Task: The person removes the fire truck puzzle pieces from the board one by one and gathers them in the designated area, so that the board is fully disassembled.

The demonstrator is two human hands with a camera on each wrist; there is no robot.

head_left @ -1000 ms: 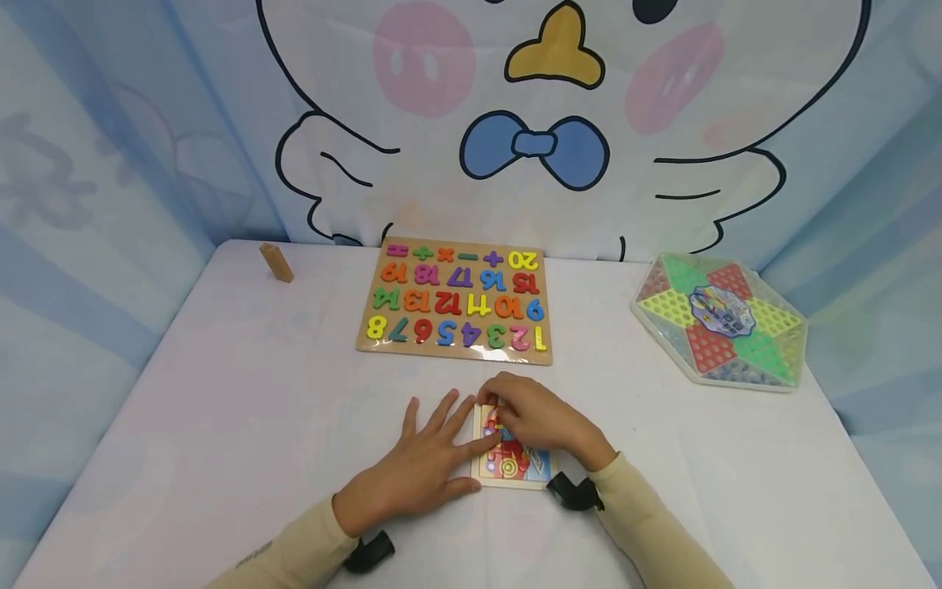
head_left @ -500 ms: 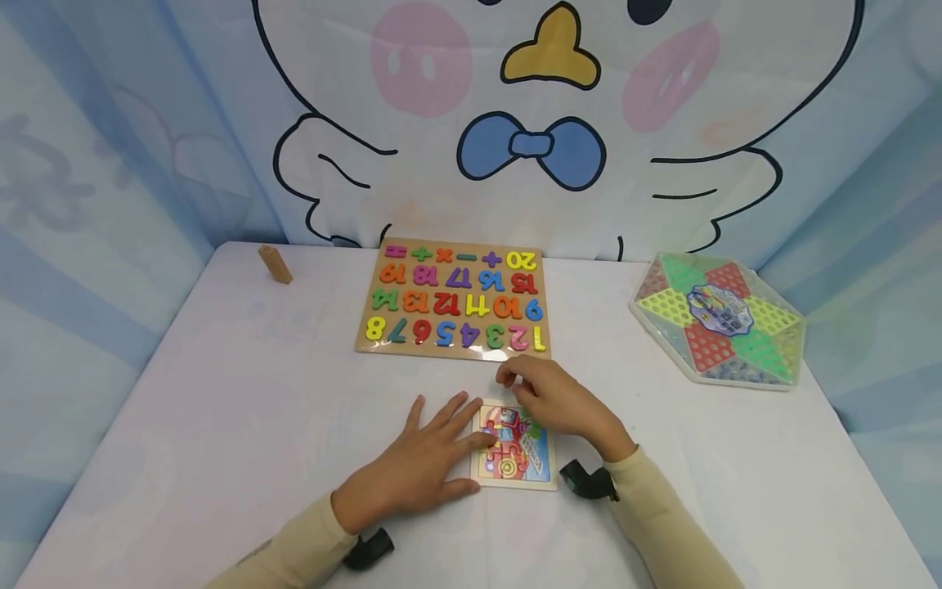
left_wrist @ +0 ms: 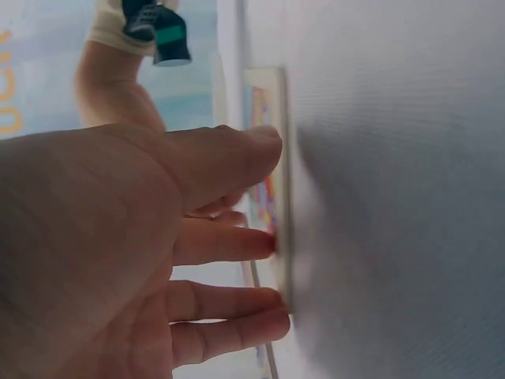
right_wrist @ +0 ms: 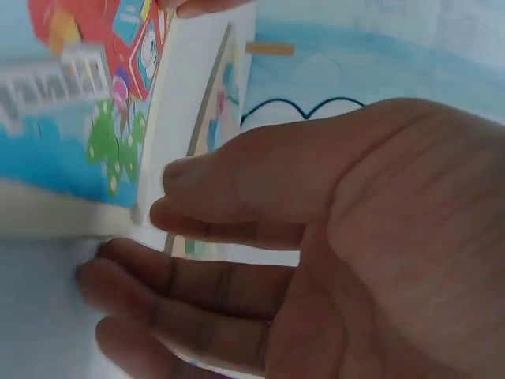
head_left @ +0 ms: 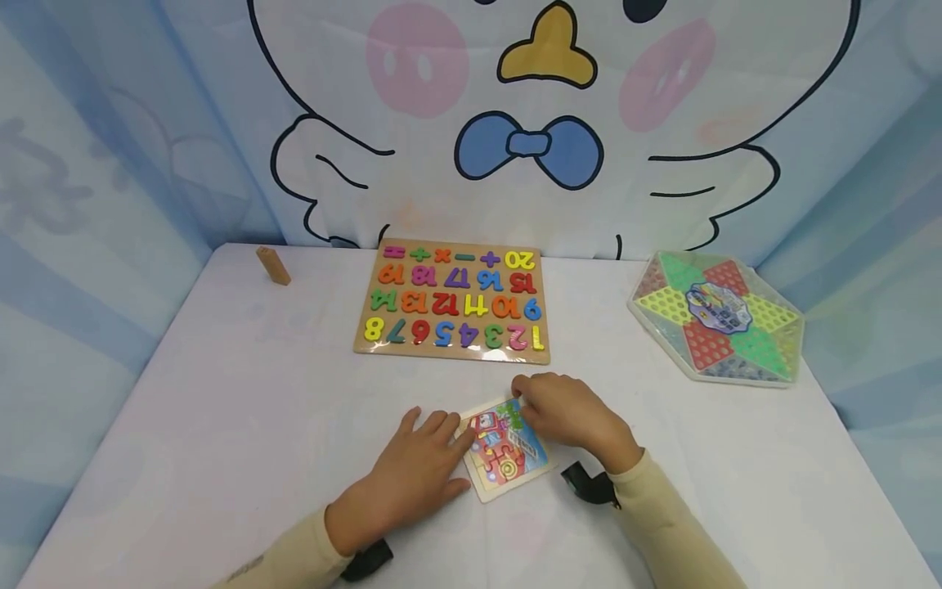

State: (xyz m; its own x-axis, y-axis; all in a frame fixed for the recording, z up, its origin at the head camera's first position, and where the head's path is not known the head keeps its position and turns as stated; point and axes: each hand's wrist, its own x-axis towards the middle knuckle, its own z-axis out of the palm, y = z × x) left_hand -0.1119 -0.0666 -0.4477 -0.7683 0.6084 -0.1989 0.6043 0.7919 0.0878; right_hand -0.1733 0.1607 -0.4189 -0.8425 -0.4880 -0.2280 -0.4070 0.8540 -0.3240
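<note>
A small jigsaw puzzle (head_left: 508, 458) in a pale wooden frame lies tilted on the table, with a red vehicle, a ladder and green foliage printed on it. At its left side is my left hand (head_left: 412, 466), its fingertips on or by the frame's edge. In the left wrist view the thumb (left_wrist: 237, 158) and fingers reach to the puzzle frame (left_wrist: 278, 103) without wrapping round it. My right hand (head_left: 577, 413) is at the puzzle's upper right corner. The right wrist view shows its loosely bent fingers (right_wrist: 197, 292) beside that corner; whether they touch it is hard to tell.
A wooden number board (head_left: 452, 303) with coloured numerals lies behind the puzzle. At the back right sits a hexagonal boxed board game (head_left: 721, 319). A small wooden block (head_left: 274, 266) stands at the back left. A printed curtain (head_left: 530, 204) hangs behind the white table (head_left: 257, 425).
The puzzle has turned counterclockwise on the table. My right hand came off the picture, moved away, then came to its upper right corner. My left fingers have drawn back to its left edge.
</note>
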